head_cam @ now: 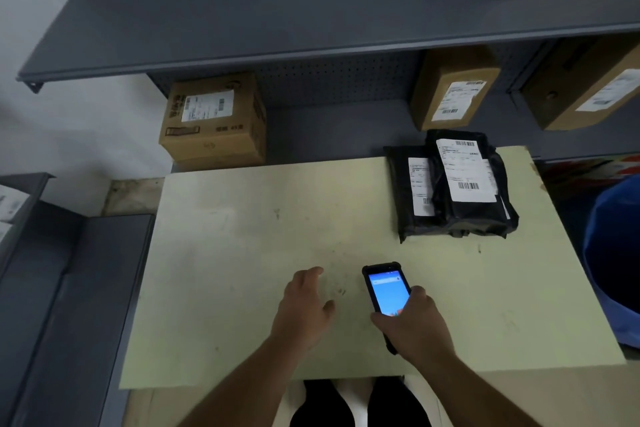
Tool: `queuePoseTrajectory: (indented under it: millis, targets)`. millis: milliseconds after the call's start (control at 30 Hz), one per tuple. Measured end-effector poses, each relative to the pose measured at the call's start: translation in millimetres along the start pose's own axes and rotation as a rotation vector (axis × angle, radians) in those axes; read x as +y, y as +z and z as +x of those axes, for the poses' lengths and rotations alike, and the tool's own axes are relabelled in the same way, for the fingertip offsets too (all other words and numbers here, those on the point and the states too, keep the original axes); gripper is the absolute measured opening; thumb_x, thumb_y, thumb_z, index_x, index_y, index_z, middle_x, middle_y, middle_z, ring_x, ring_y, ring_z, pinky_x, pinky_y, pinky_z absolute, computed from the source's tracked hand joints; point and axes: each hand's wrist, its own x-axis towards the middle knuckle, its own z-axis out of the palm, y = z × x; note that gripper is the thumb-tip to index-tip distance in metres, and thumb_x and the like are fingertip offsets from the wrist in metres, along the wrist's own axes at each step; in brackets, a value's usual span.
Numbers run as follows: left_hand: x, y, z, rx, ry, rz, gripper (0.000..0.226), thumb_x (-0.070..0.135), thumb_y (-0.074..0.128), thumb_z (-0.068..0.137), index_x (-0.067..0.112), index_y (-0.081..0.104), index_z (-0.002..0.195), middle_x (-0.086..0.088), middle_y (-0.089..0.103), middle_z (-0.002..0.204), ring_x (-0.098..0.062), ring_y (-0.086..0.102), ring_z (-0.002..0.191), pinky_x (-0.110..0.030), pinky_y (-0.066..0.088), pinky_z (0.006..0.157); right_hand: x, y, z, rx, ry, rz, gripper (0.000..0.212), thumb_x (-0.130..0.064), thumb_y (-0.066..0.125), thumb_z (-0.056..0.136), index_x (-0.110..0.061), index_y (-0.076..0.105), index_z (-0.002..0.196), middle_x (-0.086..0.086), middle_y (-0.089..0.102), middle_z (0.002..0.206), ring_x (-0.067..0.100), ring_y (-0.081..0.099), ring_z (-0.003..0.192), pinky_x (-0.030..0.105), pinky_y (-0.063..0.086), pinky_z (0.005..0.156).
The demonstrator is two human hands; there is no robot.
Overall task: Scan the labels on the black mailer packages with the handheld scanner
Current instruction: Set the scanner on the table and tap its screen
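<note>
Looking down from the head camera, the right hand (414, 322) grips the handheld scanner (385, 295), fingers wrapped round its lower half, lit screen up; its long axis runs forward and slightly left from those fingers; the black mailer packages (453, 187) lie well ahead and to the right of them on the table (242, 236), overlapped, labels up; the left hand (304, 308) rests nearby, loosely spread, grasping nothing, farther from the packages; the right arm looks better placed to aim.
</note>
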Motion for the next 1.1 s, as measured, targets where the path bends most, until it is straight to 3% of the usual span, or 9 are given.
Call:
queuePoseTrajectory:
  millis: [200, 333, 567, 733, 1100]
  targets:
    - [-12.0, 21.8, -13.8, -0.044, 0.032, 0.058, 0.069, 0.031, 0.065, 0.099, 0.023, 0.034, 0.160, -0.002, 0.036, 0.162, -0.024, 0.040, 0.147, -0.041, 0.044, 0.117, 21.5, 23.8, -2.0, -0.019, 0.055, -0.012, 0.058, -0.042, 0.081, 0.082, -0.017, 0.039, 0.113, 0.003, 0.053, 0.110, 0.023, 0.063, 0.089, 0.039, 0.059, 0.077]
    - [-19.1, 28.6, -21.5, -0.039, 0.025, 0.102, 0.070, 0.032, 0.066, 0.097, 0.024, 0.034, 0.159, -0.001, 0.036, 0.162, -0.023, 0.039, 0.148, -0.037, 0.044, 0.116, 28.8, 31.8, 0.7, -0.005, 0.064, -0.018, 0.064, -0.042, 0.082, 0.082, -0.013, 0.043, 0.124, 0.006, 0.054, 0.115, 0.027, 0.065, 0.098, 0.044, 0.062, 0.084]
    - [-19.3, 36.6, -32.2, -0.038, -0.006, 0.058, 0.071, 0.029, 0.066, 0.096, 0.024, 0.035, 0.159, -0.002, 0.036, 0.159, -0.025, 0.040, 0.146, -0.038, 0.042, 0.116, 33.5, 45.4, 9.2, -0.015, 0.073, -0.042, 0.068, -0.042, 0.082, 0.084, -0.010, 0.044, 0.131, 0.007, 0.053, 0.117, 0.029, 0.065, 0.100, 0.042, 0.060, 0.084]
    - [-20.9, 41.0, -40.3, -0.041, -0.003, 0.040, 0.070, 0.025, 0.066, 0.097, 0.025, 0.035, 0.159, -0.001, 0.036, 0.161, -0.023, 0.040, 0.148, -0.038, 0.043, 0.117, 29.9, 58.8, 8.1, 0.035, 0.086, -0.241, 0.075, -0.058, 0.073, 0.085, -0.014, 0.044, 0.138, 0.004, 0.061, 0.133, 0.026, 0.063, 0.121, 0.045, 0.053, 0.100]
    - [-30.5, 43.9, -49.2, -0.047, -0.035, 0.000, 0.069, 0.014, 0.065, 0.097, 0.027, 0.036, 0.159, 0.003, 0.035, 0.162, -0.021, 0.042, 0.146, -0.036, 0.043, 0.117, 25.4, 74.7, 20.2, 0.112, 0.074, -0.225, 0.081, -0.056, 0.078, 0.085, -0.011, 0.042, 0.141, 0.008, 0.048, 0.134, 0.027, 0.052, 0.123, 0.045, 0.057, 0.096]
